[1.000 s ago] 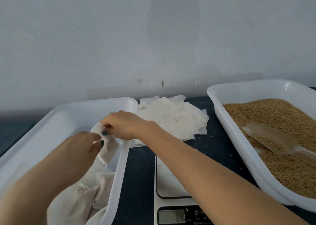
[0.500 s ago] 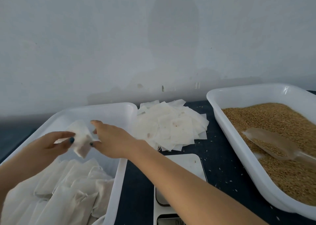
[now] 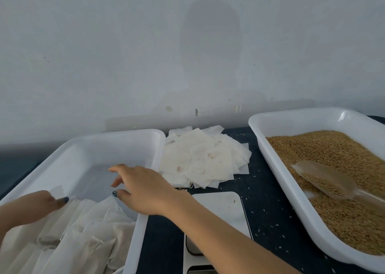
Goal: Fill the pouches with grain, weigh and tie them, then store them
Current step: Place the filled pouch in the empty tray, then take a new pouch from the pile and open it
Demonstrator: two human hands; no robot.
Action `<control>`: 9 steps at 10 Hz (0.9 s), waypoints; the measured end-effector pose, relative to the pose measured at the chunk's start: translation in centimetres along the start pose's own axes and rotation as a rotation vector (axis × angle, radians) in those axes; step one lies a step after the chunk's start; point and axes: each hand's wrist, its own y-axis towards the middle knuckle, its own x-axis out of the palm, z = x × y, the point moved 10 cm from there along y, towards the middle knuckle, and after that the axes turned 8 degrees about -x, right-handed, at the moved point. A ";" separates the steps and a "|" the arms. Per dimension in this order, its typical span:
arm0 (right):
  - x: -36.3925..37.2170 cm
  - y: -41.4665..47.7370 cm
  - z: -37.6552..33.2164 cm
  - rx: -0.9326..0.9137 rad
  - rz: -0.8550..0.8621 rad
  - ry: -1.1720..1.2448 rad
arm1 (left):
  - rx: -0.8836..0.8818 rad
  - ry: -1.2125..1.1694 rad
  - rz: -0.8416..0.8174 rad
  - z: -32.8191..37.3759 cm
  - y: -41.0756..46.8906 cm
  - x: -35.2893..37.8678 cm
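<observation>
My left hand is low in the white left tray and pinches a filled white pouch between thumb and fingers, setting it against the several filled pouches lying there. Over the same tray hovers my right hand, fingers spread and holding nothing. A pile of flat empty pouches lies on the dark table behind the white scale, whose platform is bare. To the right, a white tray holds brown grain with a clear scoop lying in it.
A pale wall runs close behind the table. Loose grains are scattered on the dark tabletop between the scale and the grain tray. My right forearm crosses over the scale's front part.
My right hand has let go of the pouch and opened. My left hand has carried the pouch down and left onto the stack in the tray.
</observation>
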 end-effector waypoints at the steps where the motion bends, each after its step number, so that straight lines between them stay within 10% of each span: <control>1: -1.2 -2.0 -1.1 -0.011 0.047 0.062 | 0.055 0.001 0.045 1.3 -2.5 -1.0; 4: -7.7 -11.3 -2.7 -0.049 0.256 0.008 | 0.854 -0.238 0.698 16.2 -32.0 -9.3; 5: -10.4 -14.4 2.6 0.151 0.417 0.033 | 1.161 -0.273 0.634 22.0 -39.8 -5.4; 7: -10.8 -22.3 17.3 0.628 0.744 0.161 | 0.886 -0.236 0.153 29.5 -31.6 6.2; 9: -8.5 -22.7 20.0 0.736 0.592 -0.087 | 0.719 -0.208 0.023 31.6 -23.5 10.0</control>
